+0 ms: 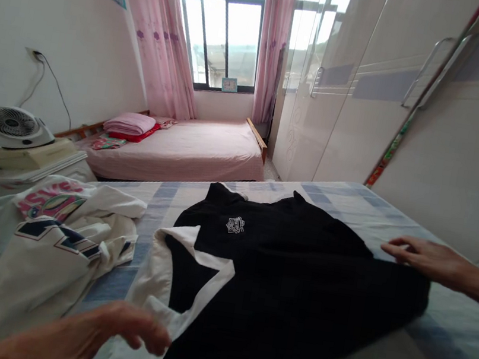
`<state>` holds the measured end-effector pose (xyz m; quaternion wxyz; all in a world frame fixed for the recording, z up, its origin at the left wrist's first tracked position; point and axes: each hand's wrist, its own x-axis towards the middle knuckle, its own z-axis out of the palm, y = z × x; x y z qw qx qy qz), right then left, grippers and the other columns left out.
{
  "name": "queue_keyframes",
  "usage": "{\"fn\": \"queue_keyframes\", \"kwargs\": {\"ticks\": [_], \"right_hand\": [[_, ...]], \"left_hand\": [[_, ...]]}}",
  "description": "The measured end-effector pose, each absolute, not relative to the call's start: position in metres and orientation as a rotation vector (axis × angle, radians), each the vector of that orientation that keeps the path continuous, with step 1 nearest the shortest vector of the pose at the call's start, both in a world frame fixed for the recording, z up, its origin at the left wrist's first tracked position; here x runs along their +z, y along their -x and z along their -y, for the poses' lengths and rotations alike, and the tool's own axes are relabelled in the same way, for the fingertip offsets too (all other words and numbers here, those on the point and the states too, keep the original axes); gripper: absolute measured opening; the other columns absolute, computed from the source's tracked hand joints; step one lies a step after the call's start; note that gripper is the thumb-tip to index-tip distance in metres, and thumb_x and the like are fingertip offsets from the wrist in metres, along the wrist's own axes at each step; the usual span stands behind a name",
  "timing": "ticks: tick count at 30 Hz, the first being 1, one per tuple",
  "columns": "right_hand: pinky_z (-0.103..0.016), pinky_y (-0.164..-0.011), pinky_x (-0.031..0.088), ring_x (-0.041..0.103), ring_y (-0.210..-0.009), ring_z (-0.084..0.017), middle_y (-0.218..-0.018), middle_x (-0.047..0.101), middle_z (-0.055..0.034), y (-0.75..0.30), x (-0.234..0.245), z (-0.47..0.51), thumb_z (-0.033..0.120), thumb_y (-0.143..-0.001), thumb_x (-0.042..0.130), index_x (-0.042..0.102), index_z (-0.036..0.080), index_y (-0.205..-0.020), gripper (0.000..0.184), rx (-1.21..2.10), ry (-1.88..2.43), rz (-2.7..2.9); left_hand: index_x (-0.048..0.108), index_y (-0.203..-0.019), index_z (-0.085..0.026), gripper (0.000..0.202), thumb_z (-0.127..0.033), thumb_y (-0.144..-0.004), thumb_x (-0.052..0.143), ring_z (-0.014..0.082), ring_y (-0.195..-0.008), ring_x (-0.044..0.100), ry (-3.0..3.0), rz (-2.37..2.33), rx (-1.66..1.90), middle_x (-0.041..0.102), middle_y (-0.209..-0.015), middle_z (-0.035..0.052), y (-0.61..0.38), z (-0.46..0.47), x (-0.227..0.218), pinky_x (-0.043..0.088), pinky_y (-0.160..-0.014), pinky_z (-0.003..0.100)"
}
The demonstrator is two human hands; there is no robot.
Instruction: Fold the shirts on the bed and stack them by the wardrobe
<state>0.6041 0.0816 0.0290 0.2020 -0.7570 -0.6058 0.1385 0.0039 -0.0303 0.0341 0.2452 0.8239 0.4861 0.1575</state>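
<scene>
Black garment [291,283], between left hand [95,329] and right hand [432,257]

Backlit room, bright behind and dim in front.
Daylight enters through the window [244,30], its panes burnt nearly white, and lays glossy reflections over the wardrobe doors [344,111]. The foreground sits in soft gray shade, darker toward the lower right; the black garment [271,268] loses most fold detail, and its right edge is blurred. The left fingers [146,324] look soft too. Wide-angle distortion makes the wardrobe doors lean near the frame's edge.
</scene>
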Motion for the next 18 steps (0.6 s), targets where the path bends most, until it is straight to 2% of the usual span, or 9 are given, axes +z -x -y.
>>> {"fn": "queue_keyframes", "kwargs": {"ticks": [3,5,7,10,14,16,18], "right_hand": [[-0.038,-0.069,0.046,0.065,-0.078,-0.026,-0.091,0.072,-0.0118,-0.611,0.018,-0.089,0.056,-0.075,0.054,0.071,0.025,-0.082,0.036,0.183,2.264,1.797],[-0.036,-0.075,0.045,0.063,-0.088,-0.026,-0.101,0.07,-0.01,-0.591,0.021,-0.111,0.051,-0.081,0.045,0.07,0.023,-0.096,0.041,0.044,2.225,1.823],[-0.033,-0.08,0.043,0.062,-0.095,-0.024,-0.106,0.069,-0.0086,-0.561,0.024,-0.142,0.047,-0.083,0.041,0.068,0.021,-0.103,0.043,0.059,2.17,1.87],[-0.028,-0.082,0.043,0.061,-0.098,-0.022,-0.107,0.069,-0.0068,-0.518,0.019,-0.191,0.044,-0.082,0.045,0.069,0.021,-0.102,0.039,0.149,2.126,1.907],[-0.026,-0.075,0.045,0.064,-0.091,-0.021,-0.102,0.071,-0.0063,-0.487,-0.007,-0.237,0.052,-0.08,0.048,0.071,0.021,-0.097,0.042,0.256,2.116,1.879],[-0.027,-0.073,0.045,0.065,-0.09,-0.021,-0.102,0.071,-0.0054,-0.48,-0.02,-0.247,0.056,-0.079,0.049,0.071,0.022,-0.099,0.045,0.262,2.103,1.846],[-0.028,-0.074,0.045,0.064,-0.091,-0.022,-0.101,0.071,-0.0052,-0.475,-0.029,-0.249,0.053,-0.076,0.053,0.07,0.022,-0.098,0.042,0.225,2.099,1.799]], "left_hand": [[0.069,-0.108,-0.027,0.038,-0.049,-0.082,0.051,0.0213,-0.09,0.067,-2.049,-1.407,0.407,0.072,-0.104,0.0044,-0.013,-0.011,0.035,0.055,-0.078,0.029],[0.069,-0.107,-0.022,0.047,-0.054,-0.083,0.045,0.0238,-0.092,0.066,-2.012,-1.64,0.537,0.072,-0.102,0.0066,-0.018,-0.054,0.032,0.053,-0.081,0.032],[0.069,-0.102,-0.02,0.051,-0.056,-0.081,0.041,0.0256,-0.094,0.065,-2.056,-1.834,0.548,0.071,-0.103,0.0083,-0.022,-0.099,0.026,0.049,-0.085,0.032],[0.071,-0.088,-0.02,0.048,-0.054,-0.08,0.039,0.0268,-0.099,0.063,-2.098,-2.013,0.358,0.071,-0.102,0.0105,-0.031,-0.155,0.016,0.046,-0.087,0.032],[0.067,-0.069,-0.018,0.05,-0.061,-0.078,0.042,0.032,-0.095,0.064,-1.931,-2.191,0.222,0.072,-0.09,0.0158,-0.051,-0.198,0.003,0.046,-0.081,0.036],[0.066,-0.071,-0.017,0.049,-0.061,-0.075,0.047,0.0351,-0.095,0.063,-1.897,-2.239,0.263,0.071,-0.092,0.0193,-0.06,-0.21,-0.005,0.046,-0.078,0.039],[0.065,-0.075,-0.015,0.043,-0.056,-0.073,0.053,0.0366,-0.095,0.063,-1.865,-2.274,0.335,0.07,-0.093,0.0211,-0.066,-0.218,-0.013,0.046,-0.076,0.04]]}}
